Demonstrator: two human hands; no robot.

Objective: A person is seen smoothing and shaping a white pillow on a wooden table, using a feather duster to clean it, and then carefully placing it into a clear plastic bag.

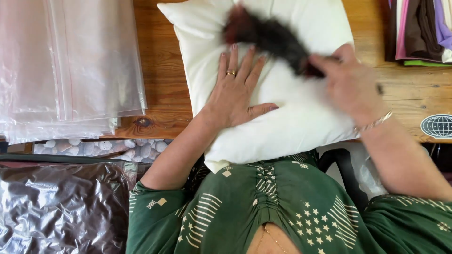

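Green garment nearest; left hand (234,91) flat on pillow (282,117); right hand (351,82) grips brush (270,37).

Wooden table (165,94): plank surface with a dark knot near the front edge. Clear plastic sheets (70,66): stacked flat on the table's left part, overhanging its front edge. Folded fabrics (419,30): stacked at the far right corner, in brown, pink, purple and green. Globe sticker (436,125): oval, on the table's right edge. Dark plastic bag (61,207): shiny and crinkled, below the table at lower left. Pebble-pattern surface (103,148): between bag and table. Black chair frame (346,171): beneath the table, right of centre.
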